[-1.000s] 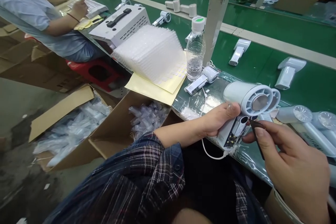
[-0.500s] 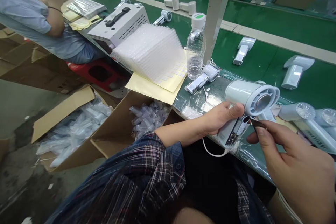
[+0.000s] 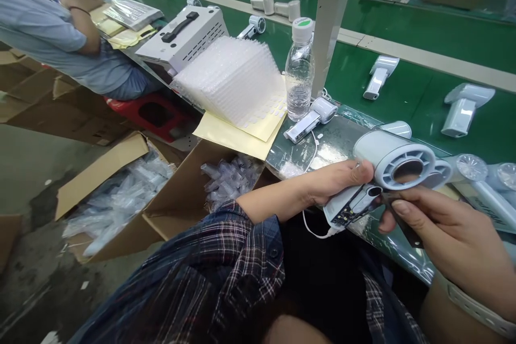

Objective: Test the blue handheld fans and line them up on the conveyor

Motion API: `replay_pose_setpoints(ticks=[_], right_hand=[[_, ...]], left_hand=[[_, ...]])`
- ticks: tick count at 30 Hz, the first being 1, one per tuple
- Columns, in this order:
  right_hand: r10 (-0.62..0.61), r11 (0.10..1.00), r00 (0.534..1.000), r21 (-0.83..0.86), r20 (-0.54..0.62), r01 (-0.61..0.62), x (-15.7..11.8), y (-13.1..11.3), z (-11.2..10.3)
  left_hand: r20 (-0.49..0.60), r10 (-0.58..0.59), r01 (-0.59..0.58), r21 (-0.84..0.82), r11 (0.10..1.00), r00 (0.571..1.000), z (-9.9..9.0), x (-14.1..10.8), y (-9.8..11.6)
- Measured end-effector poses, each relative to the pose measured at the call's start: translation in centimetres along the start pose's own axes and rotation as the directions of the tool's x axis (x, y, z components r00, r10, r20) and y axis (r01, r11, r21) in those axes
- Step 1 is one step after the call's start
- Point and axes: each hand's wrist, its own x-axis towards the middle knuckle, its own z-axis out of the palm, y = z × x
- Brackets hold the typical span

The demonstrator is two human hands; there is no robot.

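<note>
My left hand [image 3: 342, 178] is wrapped round a light blue handheld fan [image 3: 393, 158], thumb on its round head. The fan's handle is open along one side and shows a circuit board [image 3: 347, 214]; a white cable [image 3: 316, 232] runs to its lower end. Between the thumb and fingers of my right hand [image 3: 439, 220] is a thin dark metal strip [image 3: 407, 226], its upper end close to the joint below the fan head. Another fan [image 3: 312, 120] lies on the table beside a clear water bottle [image 3: 300, 72].
Bubble-wrap sheets [image 3: 231, 75] lie on yellow paper [image 3: 237, 138], near a white machine [image 3: 183, 37]. Below stand cardboard boxes [image 3: 161, 217] of plastic-wrapped parts. More fans [image 3: 463, 110] lie on the green belt [image 3: 423, 86]. Wrapped fans are at right; a person [image 3: 76, 37] sits at left.
The fan in my left hand has turned and risen slightly, and its head is now nearer the camera. My right hand has shifted, showing more of the metal strip. The fans on the belt have moved right.
</note>
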Motion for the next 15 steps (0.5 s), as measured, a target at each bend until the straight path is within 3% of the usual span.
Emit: replay_pose_setpoints(ticks=[4, 8, 10, 12, 15], right_hand=[[-0.002, 1.0, 1.0, 0.025, -0.026, 0.002, -0.4, 0.9, 0.6], [-0.095, 0.995, 0.995, 0.032, -0.032, 0.096, -0.6, 2.1, 0.6], [-0.194, 0.981, 0.98, -0.006, -0.052, 0.194, -0.6, 1.7, 1.2], [-0.371, 0.928, 0.925, -0.068, -0.079, 0.367, -0.6, 0.3, 2.5], [-0.59, 0.801, 0.803, -0.188, -0.084, 0.569, -1.1, -2.8, 4.8]], left_hand=[[0.003, 0.007, -0.007, 0.025, 1.0, 1.0, 0.0, 0.0, 0.3], [0.09, -0.033, 0.03, 0.028, 0.999, 0.995, -0.1, 0.2, 0.1], [0.063, -0.021, 0.022, -0.01, 1.0, 0.998, -0.4, 0.5, -0.2], [-0.036, 0.006, -0.008, -0.056, 0.998, 0.999, -0.9, 0.9, -0.6], [-0.167, -0.002, -0.014, -0.092, 0.996, 0.986, -1.7, 1.6, -0.9]])
